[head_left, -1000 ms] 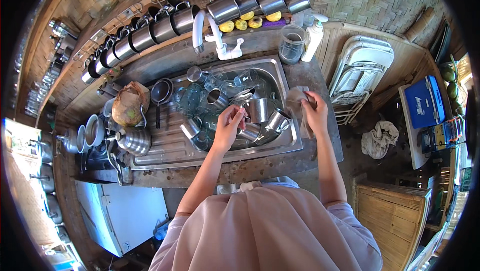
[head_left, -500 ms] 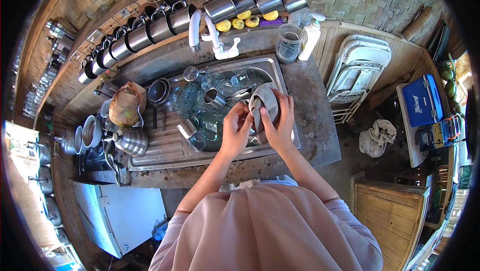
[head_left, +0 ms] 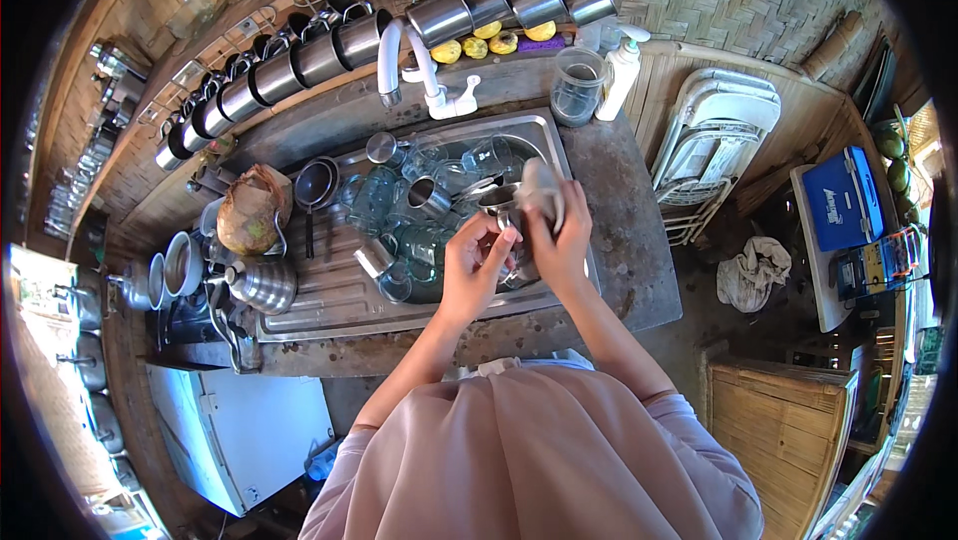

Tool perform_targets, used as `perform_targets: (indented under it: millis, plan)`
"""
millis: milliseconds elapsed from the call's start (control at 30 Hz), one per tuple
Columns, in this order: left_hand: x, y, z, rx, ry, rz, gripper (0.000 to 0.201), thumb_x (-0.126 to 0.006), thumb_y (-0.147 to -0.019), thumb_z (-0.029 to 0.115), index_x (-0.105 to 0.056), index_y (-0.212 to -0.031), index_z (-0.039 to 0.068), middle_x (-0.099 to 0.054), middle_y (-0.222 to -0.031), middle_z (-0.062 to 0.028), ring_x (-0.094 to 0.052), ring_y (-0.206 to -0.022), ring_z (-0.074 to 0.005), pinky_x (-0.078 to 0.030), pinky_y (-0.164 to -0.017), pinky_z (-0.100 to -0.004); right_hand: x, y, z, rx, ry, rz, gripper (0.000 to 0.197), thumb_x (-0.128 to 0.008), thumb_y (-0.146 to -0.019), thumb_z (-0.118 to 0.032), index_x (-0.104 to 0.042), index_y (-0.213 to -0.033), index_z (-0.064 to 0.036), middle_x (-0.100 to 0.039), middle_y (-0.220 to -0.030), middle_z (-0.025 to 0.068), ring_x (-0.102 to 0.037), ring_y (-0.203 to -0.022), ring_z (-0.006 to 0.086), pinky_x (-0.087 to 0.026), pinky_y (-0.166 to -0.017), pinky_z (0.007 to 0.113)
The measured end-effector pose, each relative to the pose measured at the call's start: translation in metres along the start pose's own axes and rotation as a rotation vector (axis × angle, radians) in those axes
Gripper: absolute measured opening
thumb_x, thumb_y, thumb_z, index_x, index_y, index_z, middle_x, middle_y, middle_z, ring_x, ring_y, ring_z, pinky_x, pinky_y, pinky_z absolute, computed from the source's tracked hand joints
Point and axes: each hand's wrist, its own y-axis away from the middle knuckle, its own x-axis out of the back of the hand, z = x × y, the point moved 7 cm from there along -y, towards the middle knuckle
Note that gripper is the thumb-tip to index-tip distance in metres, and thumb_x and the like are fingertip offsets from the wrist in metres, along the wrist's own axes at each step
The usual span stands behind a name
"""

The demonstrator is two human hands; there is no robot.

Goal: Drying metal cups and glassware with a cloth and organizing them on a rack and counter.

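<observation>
My left hand (head_left: 473, 266) is closed, fingers curled, on a small metal cup (head_left: 499, 198) whose rim shows above them. The exact grip is partly hidden. Just beside it, my right hand (head_left: 561, 249) grips a grey-beige cloth (head_left: 542, 191), which is blurred by motion. Both hands hover over the right part of a steel sink (head_left: 546, 136). Under and left of them the basin holds a pile of glasses (head_left: 374, 196), another metal cup (head_left: 429, 197) and a metal tumbler (head_left: 373, 258).
A white tap (head_left: 436, 81) rises behind the sink, below hanging metal mugs (head_left: 439, 16). A glass jar (head_left: 577, 89) and white pump bottle (head_left: 620, 79) stand at back right. On the left are a coconut (head_left: 253, 211), a kettle (head_left: 261, 282) and a small pan (head_left: 315, 181).
The cloth has moved up and right with my right hand, away from my left fingers. The metal cup, covered before, now shows at my left hand.
</observation>
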Motion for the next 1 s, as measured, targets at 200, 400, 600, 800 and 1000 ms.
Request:
perform_targets:
  millis: [200, 400, 600, 800, 1000]
  plan:
    - [0.003, -0.003, 0.004, -0.009, 0.000, -0.029, 0.018, -0.055, -0.091, 0.014, -0.054, -0.080, -0.001, -0.051, -0.079, -0.0034, -0.052, -0.061, -0.0067, -0.043, -0.055, -0.0198, -0.005, -0.003, -0.013, 0.100, -0.058, -0.110, 0.035, -0.063, -0.073, -0.010, -0.057, -0.106, 0.0011, -0.053, -0.088, 0.0158, -0.055, -0.075, 0.0332, -0.044, -0.070, 0.034]
    - [0.018, -0.003, 0.003, 0.034, 0.197, -0.080, 0.019, -0.054, -0.091, 0.014, -0.052, -0.076, 0.001, -0.052, -0.079, -0.0038, -0.052, -0.061, -0.0069, -0.043, -0.057, -0.0201, -0.022, 0.005, 0.024, -0.636, -0.526, -0.149, 0.028, -0.056, -0.090, -0.029, -0.058, -0.097, -0.0014, -0.059, -0.085, 0.0020, -0.051, -0.076, 0.0079, -0.040, -0.067, 0.024]
    - [0.005, 0.002, 0.018, -0.023, 0.193, -0.041, 0.018, -0.055, -0.090, 0.012, -0.053, -0.077, 0.001, -0.051, -0.078, -0.0038, -0.053, -0.061, -0.0068, -0.042, -0.056, -0.0199, -0.012, 0.008, 0.024, -0.453, -0.447, 0.001, 0.027, -0.056, -0.088, -0.021, -0.056, -0.102, 0.0019, -0.060, -0.089, 0.0075, -0.054, -0.081, 0.0135, -0.043, -0.072, 0.029]
    - [0.008, 0.004, 0.017, 0.007, 0.019, -0.005, 0.020, -0.055, -0.090, 0.014, -0.054, -0.076, 0.000, -0.051, -0.078, -0.0019, -0.052, -0.060, -0.0053, -0.041, -0.052, -0.0193, -0.007, -0.001, -0.031, 0.085, -0.104, -0.103, 0.029, -0.063, -0.076, -0.009, -0.057, -0.102, 0.0024, -0.054, -0.089, 0.0147, -0.055, -0.079, 0.0275, -0.044, -0.070, 0.034]
    - [0.015, -0.003, 0.026, -0.016, 0.151, -0.153, 0.019, -0.055, -0.090, 0.013, -0.054, -0.075, 0.001, -0.052, -0.079, -0.0030, -0.051, -0.060, -0.0064, -0.042, -0.054, -0.0195, -0.016, 0.014, 0.012, -0.418, -0.540, -0.112, 0.029, -0.056, -0.090, -0.023, -0.055, -0.110, -0.0017, -0.055, -0.101, 0.0048, -0.051, -0.090, 0.0126, -0.043, -0.076, 0.030]
